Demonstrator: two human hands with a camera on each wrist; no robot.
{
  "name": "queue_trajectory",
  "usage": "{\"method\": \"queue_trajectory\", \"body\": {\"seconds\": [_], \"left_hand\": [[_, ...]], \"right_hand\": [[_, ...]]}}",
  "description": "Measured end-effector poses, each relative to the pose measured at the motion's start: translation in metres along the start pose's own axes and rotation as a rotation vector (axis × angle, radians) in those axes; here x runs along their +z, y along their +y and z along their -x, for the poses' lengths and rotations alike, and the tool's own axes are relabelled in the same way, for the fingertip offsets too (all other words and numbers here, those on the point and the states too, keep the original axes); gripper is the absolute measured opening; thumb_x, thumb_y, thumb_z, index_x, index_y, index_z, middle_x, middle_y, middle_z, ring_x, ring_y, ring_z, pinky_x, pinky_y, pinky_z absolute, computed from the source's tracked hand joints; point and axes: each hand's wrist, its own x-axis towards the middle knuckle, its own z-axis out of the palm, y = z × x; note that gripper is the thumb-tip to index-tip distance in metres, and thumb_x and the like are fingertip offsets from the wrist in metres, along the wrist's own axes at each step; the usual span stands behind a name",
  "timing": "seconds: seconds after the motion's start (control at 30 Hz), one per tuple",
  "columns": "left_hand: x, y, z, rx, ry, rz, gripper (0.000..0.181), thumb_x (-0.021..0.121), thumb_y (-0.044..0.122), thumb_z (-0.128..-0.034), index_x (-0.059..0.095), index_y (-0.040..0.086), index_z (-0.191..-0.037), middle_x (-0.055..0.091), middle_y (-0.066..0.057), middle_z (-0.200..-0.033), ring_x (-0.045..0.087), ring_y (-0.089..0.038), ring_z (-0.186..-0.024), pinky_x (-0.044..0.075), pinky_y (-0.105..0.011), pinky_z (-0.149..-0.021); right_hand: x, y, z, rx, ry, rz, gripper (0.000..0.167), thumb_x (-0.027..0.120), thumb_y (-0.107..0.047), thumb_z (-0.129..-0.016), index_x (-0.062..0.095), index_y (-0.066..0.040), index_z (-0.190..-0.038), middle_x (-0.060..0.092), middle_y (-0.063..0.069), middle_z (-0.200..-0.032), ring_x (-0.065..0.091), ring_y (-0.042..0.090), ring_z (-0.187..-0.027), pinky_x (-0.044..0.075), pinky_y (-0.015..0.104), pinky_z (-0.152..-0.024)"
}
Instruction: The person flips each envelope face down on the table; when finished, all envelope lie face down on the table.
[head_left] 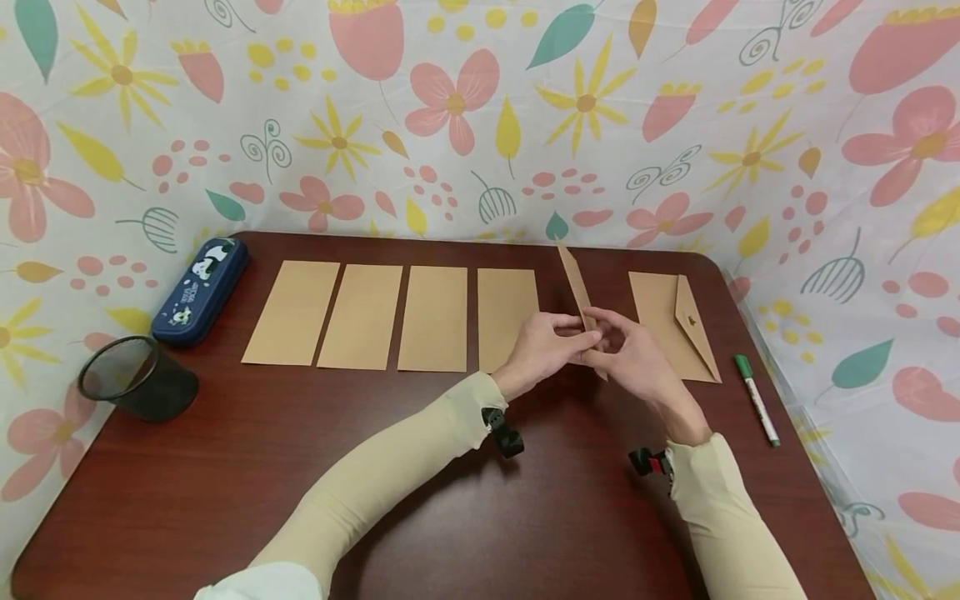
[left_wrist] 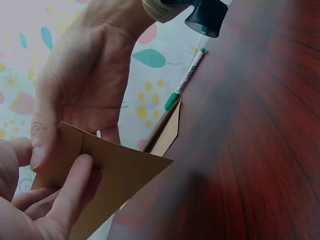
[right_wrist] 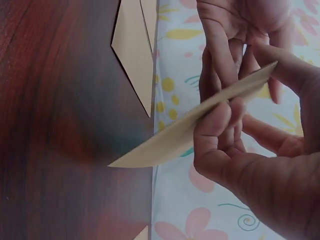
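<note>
Both hands hold one brown kraft paper envelope, tilted nearly on edge above the right half of the table. My left hand grips its near part from the left, thumb and fingers on the paper. On the other side, my right hand pinches it too. The left wrist view shows a fold line near the edge of the held envelope, with left fingers across its face. In the right wrist view curled right fingers press against the paper. Right of the hands lies another envelope with a pointed flap.
Several flat brown envelopes lie in a row to the left. A blue pencil case and a black mesh cup stand at the left edge. A green-capped marker lies at right. Patterned cloth hangs behind the table.
</note>
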Motion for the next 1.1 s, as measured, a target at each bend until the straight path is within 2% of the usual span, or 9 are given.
{"method": "queue_trajectory", "body": {"seconds": [0.07, 0.2, 0.37, 0.5, 0.63, 0.73, 0.9, 1.0, 1.1], "left_hand": [[0.001, -0.001, 0.0, -0.017, 0.008, 0.006, 0.027, 0.084, 0.023, -0.0965, 0.084, 0.007, -0.118, 0.086, -0.01, -0.109, 0.08, -0.01, -0.095, 0.056, -0.016, -0.072], [0.003, -0.002, -0.001, -0.06, 0.002, 0.116, 0.027, 0.076, 0.006, -0.0985, 0.077, -0.003, -0.124, 0.083, -0.019, -0.116, 0.083, -0.023, -0.095, 0.066, -0.025, -0.075], [0.007, -0.005, -0.003, -0.089, 0.011, 0.217, 0.033, 0.069, -0.004, -0.0975, 0.072, -0.007, -0.131, 0.081, -0.022, -0.118, 0.083, -0.029, -0.094, 0.069, -0.034, -0.077], [0.009, -0.007, -0.002, -0.088, 0.032, 0.217, 0.03, 0.068, -0.005, -0.0969, 0.073, -0.005, -0.127, 0.081, -0.021, -0.112, 0.08, -0.024, -0.084, 0.069, -0.034, -0.074], [0.01, -0.009, -0.001, -0.096, 0.05, 0.216, 0.03, 0.068, -0.007, -0.0956, 0.073, -0.004, -0.125, 0.08, -0.017, -0.105, 0.075, -0.017, -0.077, 0.068, -0.033, -0.072], [0.01, -0.011, -0.003, -0.102, 0.056, 0.227, 0.029, 0.068, -0.007, -0.0951, 0.073, -0.003, -0.124, 0.079, -0.015, -0.101, 0.074, -0.016, -0.075, 0.068, -0.033, -0.072], [0.011, -0.012, -0.005, -0.117, 0.057, 0.235, 0.029, 0.068, -0.007, -0.0949, 0.073, -0.005, -0.124, 0.077, -0.014, -0.098, 0.074, -0.016, -0.074, 0.068, -0.033, -0.073], [0.01, -0.012, -0.006, -0.142, 0.06, 0.184, 0.03, 0.069, -0.005, -0.0962, 0.071, -0.006, -0.126, 0.076, -0.013, -0.099, 0.076, -0.019, -0.072, 0.067, -0.031, -0.069], [0.008, -0.012, -0.01, -0.176, 0.061, 0.074, 0.032, 0.073, -0.001, -0.0978, 0.071, -0.006, -0.129, 0.078, -0.013, -0.095, 0.08, -0.024, -0.068, 0.063, -0.026, -0.061]], "right_hand": [[0.0, -0.001, 0.0, 0.01, -0.033, 0.011, 0.076, 0.083, -0.013, -0.097, 0.046, -0.001, -0.163, 0.06, 0.011, -0.117, 0.059, 0.009, -0.091, 0.052, 0.02, -0.07], [-0.002, -0.001, 0.0, 0.02, -0.077, 0.034, 0.073, 0.076, -0.012, -0.101, 0.042, 0.003, -0.163, 0.057, 0.019, -0.126, 0.059, 0.017, -0.098, 0.052, 0.02, -0.074], [-0.004, 0.005, -0.002, 0.014, -0.048, 0.138, 0.061, 0.068, -0.012, -0.107, 0.046, 0.01, -0.159, 0.058, 0.025, -0.128, 0.064, 0.034, -0.108, 0.049, 0.018, -0.077], [-0.007, 0.013, -0.003, 0.046, 0.026, 0.224, 0.058, 0.068, -0.016, -0.108, 0.049, 0.013, -0.155, 0.061, 0.029, -0.126, 0.064, 0.04, -0.112, 0.048, 0.019, -0.079], [-0.013, 0.024, -0.003, 0.108, 0.079, 0.262, 0.068, 0.07, -0.026, -0.107, 0.047, 0.016, -0.155, 0.062, 0.032, -0.132, 0.063, 0.041, -0.116, 0.049, 0.028, -0.085], [-0.018, 0.033, -0.004, 0.153, 0.095, 0.269, 0.076, 0.07, -0.036, -0.107, 0.044, 0.017, -0.156, 0.062, 0.032, -0.135, 0.062, 0.039, -0.117, 0.049, 0.031, -0.087], [-0.023, 0.042, -0.004, 0.186, 0.089, 0.232, 0.082, 0.069, -0.043, -0.107, 0.042, 0.015, -0.158, 0.063, 0.03, -0.135, 0.063, 0.038, -0.117, 0.049, 0.026, -0.082], [-0.024, 0.044, -0.004, 0.19, 0.087, 0.242, 0.082, 0.069, -0.043, -0.106, 0.043, 0.014, -0.158, 0.064, 0.029, -0.133, 0.063, 0.036, -0.113, 0.049, 0.027, -0.081], [-0.023, 0.043, -0.007, 0.191, 0.087, 0.307, 0.08, 0.07, -0.043, -0.105, 0.045, 0.012, -0.158, 0.065, 0.026, -0.131, 0.063, 0.034, -0.108, 0.049, 0.031, -0.084]]}}
